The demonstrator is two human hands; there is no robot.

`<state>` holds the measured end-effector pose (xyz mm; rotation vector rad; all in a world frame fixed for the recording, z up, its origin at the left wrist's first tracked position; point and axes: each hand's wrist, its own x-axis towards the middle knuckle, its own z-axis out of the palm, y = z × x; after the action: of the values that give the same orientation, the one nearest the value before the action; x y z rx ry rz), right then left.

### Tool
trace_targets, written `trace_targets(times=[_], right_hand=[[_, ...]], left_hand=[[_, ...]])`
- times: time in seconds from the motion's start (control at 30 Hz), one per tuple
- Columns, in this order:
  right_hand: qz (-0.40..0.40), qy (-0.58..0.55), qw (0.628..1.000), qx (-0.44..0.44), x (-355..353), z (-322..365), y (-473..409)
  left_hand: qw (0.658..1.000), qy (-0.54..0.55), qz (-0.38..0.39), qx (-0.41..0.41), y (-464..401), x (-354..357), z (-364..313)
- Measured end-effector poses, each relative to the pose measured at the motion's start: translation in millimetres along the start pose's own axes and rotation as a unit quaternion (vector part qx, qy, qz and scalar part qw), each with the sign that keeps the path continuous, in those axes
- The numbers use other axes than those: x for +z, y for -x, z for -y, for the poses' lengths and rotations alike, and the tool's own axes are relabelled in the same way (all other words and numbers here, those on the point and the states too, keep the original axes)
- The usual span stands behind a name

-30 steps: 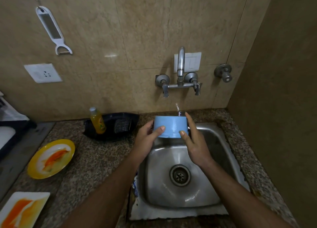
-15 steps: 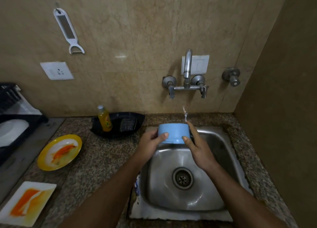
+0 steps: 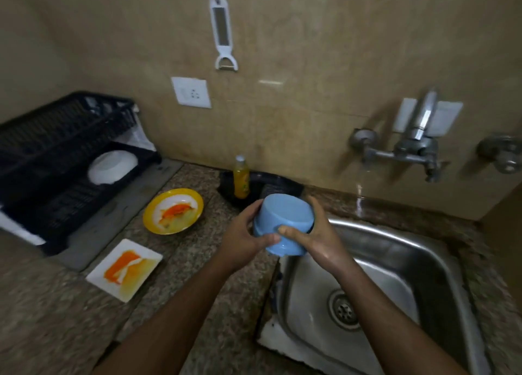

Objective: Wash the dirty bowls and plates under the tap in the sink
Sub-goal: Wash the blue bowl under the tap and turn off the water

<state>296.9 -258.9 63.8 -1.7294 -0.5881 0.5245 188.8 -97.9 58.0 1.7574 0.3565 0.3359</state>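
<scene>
Granite counter (image 3: 203, 304) beside steel sink (image 3: 423, 250). Both hands grip blue bowl (image 3: 282, 222), upturned, over the sink's left rim: left hand (image 3: 243, 239) and right hand (image 3: 316, 236) curl round its sides. Stained yellow plate (image 3: 173, 211) and white plate (image 3: 124, 269) on the counter.

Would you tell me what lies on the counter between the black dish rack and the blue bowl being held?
In the head view, the stained yellow plate lies between the dish rack and the blue bowl.
</scene>
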Motion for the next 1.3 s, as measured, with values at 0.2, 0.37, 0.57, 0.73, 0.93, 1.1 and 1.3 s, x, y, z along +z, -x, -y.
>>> trace_targets(times=[0.2, 0.37, 0.57, 0.73, 0.93, 1.1, 1.3], right_hand=[[0.035, 0.083, 0.995, -0.045, 118, 47, -53], [0.126, 0.091, 0.983, -0.101, 227, 77, -103], [0.233, 0.102, 0.959, -0.125, 346, 98, -161], [0.294, 0.147, 0.937, -0.119, 423, 96, -207], [0.355, 0.172, 0.909, -0.131, 500, 92, -250], [0.371, 0.149, 0.903, -0.158, 558, 86, -282], [0.475, 0.191, 0.848, -0.137, 615, 80, -318]], left_hand=[[0.99, -0.13, -0.054, 0.008, 19, -130, 7], [0.857, -0.473, -0.193, 0.075, 20, -308, 11], [0.731, -0.646, -0.207, -0.078, 4, -475, -5], [0.745, -0.624, -0.148, -0.183, -12, -539, 13], [0.765, -0.601, -0.107, -0.204, -16, -568, 39], [0.77, -0.595, -0.082, -0.213, -22, -571, 46], [0.769, -0.6, -0.085, -0.202, -22, -572, 49]])
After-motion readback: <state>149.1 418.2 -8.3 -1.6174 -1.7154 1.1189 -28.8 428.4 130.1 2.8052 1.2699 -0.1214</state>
